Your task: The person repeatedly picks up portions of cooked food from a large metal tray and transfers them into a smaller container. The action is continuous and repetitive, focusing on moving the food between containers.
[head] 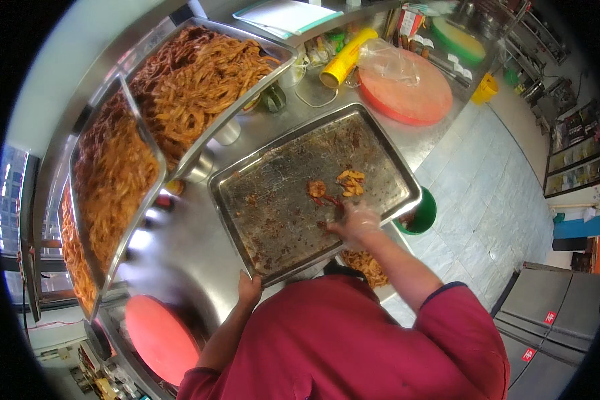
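Note:
A large metal baking tray (290,200), tilted and stained with brown residue, lies before me. My left hand (250,290) grips its near left corner. In a clear plastic glove, my right hand (356,222) is low over the tray's near right part, its fingers at some dark red bits; blur hides whether it holds any. Just beyond those fingers sit a small heap of yellowish sliced food (351,182) and a round brown piece (316,188). Below the tray's near edge, a lower container shows more brown shredded food (367,267).
Metal trays heaped with brown strips (205,90) stand at the left. A red round cutting board (405,90) with a plastic bag and a yellow roll box (347,57) lie beyond the tray. A green bucket (422,212) is at its right, another red round board (160,337) at lower left.

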A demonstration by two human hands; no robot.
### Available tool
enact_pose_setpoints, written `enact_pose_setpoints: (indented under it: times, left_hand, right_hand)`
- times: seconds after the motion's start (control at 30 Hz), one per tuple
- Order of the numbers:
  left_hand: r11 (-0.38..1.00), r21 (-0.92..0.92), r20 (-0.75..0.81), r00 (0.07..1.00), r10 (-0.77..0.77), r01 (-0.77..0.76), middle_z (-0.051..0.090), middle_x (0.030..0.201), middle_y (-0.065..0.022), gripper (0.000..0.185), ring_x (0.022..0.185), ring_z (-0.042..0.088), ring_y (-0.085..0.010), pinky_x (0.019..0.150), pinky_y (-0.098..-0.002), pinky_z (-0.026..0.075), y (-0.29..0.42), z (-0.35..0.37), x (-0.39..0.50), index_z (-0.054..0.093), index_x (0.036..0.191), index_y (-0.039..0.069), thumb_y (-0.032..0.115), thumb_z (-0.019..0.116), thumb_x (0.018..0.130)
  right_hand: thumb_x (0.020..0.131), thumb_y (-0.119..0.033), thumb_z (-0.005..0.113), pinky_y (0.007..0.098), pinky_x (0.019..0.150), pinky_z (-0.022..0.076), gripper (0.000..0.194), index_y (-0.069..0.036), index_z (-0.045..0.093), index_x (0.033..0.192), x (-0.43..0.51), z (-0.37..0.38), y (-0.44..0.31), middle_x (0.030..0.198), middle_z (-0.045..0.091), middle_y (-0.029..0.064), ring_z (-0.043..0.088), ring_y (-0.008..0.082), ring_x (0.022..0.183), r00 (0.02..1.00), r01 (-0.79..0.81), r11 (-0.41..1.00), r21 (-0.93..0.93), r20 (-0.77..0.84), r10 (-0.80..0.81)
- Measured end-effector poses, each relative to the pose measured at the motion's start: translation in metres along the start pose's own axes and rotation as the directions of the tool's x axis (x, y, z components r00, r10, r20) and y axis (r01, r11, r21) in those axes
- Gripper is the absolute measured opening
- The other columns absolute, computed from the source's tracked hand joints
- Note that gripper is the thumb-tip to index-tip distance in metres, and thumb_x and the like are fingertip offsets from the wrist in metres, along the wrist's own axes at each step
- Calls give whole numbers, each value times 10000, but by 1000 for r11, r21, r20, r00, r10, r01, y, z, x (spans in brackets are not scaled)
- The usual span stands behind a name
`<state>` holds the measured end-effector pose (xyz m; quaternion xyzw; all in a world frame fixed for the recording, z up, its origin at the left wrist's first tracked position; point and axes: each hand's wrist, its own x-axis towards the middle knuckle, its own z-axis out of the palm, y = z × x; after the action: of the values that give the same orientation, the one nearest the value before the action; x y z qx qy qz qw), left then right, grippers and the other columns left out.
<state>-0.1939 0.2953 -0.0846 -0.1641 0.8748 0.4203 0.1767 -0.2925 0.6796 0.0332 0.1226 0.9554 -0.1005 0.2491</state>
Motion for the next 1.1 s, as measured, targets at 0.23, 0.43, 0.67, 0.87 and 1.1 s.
enact_pose_setpoints:
  times: [0.23,0.43,0.67,0.87,1.1]
  left_hand:
    - [999,12,55,998,-33,32,650,861,-250,364,675,687,-345,605,-454,552,-8,-1,10,464,1116,-74,204,593,919]
    - [999,-30,104,994,-30,33,649,849,-222,353,613,671,-302,529,-418,545,0,-7,10,456,1100,-45,230,610,941]
    - [991,-40,118,986,-119,125,646,948,-224,399,682,681,-284,537,-384,597,20,-11,2,452,1107,-57,252,652,952]
    - [978,-135,100,984,-149,162,632,1099,-206,453,799,688,-253,534,-337,608,-5,-8,1,430,1316,-53,177,604,966]
    - [995,-78,122,991,-59,69,638,1094,-180,405,805,680,-257,565,-369,583,-6,-9,1,465,1316,-32,163,548,971]
  right_hand:
    - [881,-361,702,467,1048,494,521,-91,636,1322,23,47,-29,1424,523,243,563,391,1283,999,21,985,172,-32,-16]
    - [889,-83,609,391,866,567,306,-52,686,1184,51,41,-3,1120,698,213,702,310,1034,980,175,964,198,56,-190]
    - [894,-62,590,383,724,524,220,-42,630,1109,40,-10,74,1007,675,121,646,222,842,993,-57,246,968,29,117]
    - [873,-24,581,299,697,489,234,-34,607,1105,5,-65,210,962,606,75,581,168,823,936,137,6,991,-131,327]
    - [867,-162,622,298,741,497,540,46,584,1364,40,-17,341,1031,671,114,618,181,844,856,-89,268,959,-64,513]
